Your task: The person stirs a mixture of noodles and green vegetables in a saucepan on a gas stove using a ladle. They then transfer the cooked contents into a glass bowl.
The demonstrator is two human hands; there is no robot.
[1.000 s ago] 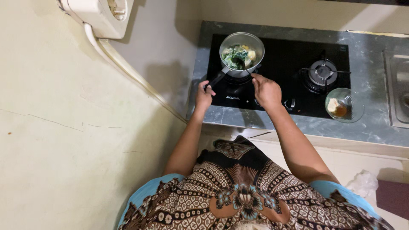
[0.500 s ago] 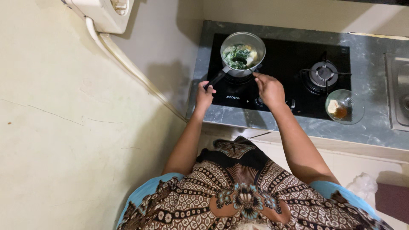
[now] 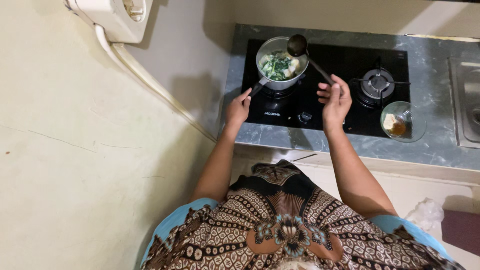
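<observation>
Ladle [image 3: 300, 48] in right hand [image 3: 334, 100] hovers over the pot [image 3: 280, 64] of greens on the left burner, left hand [image 3: 238, 107] gripping the pot handle [image 3: 258, 88]; best to keep the pot steadied and the ladle bowl level above it.

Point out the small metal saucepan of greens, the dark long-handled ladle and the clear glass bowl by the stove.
small metal saucepan of greens [image 3: 267, 46], head view, on its bare left inner wall
dark long-handled ladle [image 3: 297, 45], head view, on its round scoop
clear glass bowl [image 3: 412, 121], head view, on its right glass wall
</observation>
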